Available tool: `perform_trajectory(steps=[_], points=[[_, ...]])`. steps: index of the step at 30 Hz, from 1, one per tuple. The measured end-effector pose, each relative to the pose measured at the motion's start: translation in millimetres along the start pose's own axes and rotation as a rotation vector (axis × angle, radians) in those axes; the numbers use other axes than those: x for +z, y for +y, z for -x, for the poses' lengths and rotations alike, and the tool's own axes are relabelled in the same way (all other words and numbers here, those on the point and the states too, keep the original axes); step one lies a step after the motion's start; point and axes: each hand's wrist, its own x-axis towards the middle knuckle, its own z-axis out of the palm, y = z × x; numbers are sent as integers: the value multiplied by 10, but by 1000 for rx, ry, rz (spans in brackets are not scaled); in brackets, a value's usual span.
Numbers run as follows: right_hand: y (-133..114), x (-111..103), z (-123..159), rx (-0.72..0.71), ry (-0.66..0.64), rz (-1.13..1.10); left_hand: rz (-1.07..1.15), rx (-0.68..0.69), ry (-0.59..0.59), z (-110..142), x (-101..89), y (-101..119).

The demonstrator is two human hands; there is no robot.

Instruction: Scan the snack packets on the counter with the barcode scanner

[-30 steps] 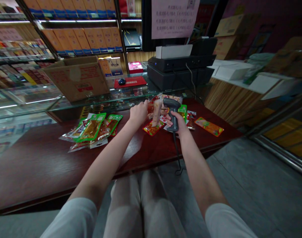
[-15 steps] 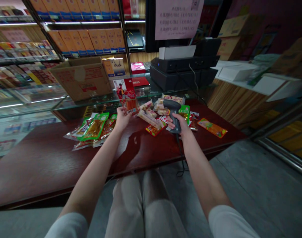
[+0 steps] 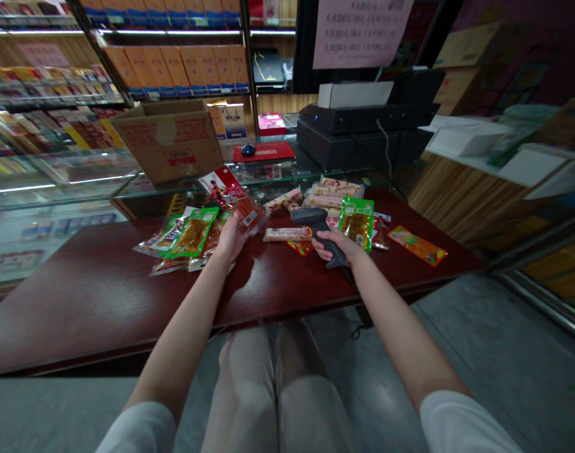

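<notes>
My left hand (image 3: 233,238) is closed on the lower edge of a red and white snack packet (image 3: 235,196), which tilts to the left above the table with a barcode label showing. In my right hand (image 3: 337,246) is a dark grey barcode scanner (image 3: 311,218), its head pointing left toward that packet. A wrapped snack bar (image 3: 285,234) lies below the scanner's head, over a partly hidden orange packet. Left of my left hand is a pile of green-edged snack packets (image 3: 193,231). Close to my right hand lies a green snack packet (image 3: 357,221).
More wrapped bars (image 3: 332,192) lie behind the scanner, and a flat orange packet (image 3: 418,245) is at the right of the dark red table (image 3: 103,277). An open cardboard box (image 3: 169,141) and a black till unit (image 3: 367,135) stand on the glass counter behind.
The packet in my left hand has come lower and tipped left. My right hand has turned the scanner so its head points left. The camera view has shifted slightly.
</notes>
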Motion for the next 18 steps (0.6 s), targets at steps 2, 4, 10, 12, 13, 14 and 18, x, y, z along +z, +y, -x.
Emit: perform_trajectory(steps=[2,4,10,12,13,14,18], points=[[5,-1,5,3,18,-6,0,-10,-4,0,-23,-36],[16,-13,5,3,28,-1,-5,-20,-10,8,-29,-59],[53,-59,-16,2,11,21,13,-34,51,12,18,-103],[55,-64,-15,15,10,29,29,-30,101,-3,27,-128],[54,-65,-13,21,8,29,21,-22,111,-12,23,-140],[53,-66,-10,25,8,26,-16,-8,99,-21,13,-148],[54,-92,-2,-13,24,-1,-286,101,7,-42,-80,-83]])
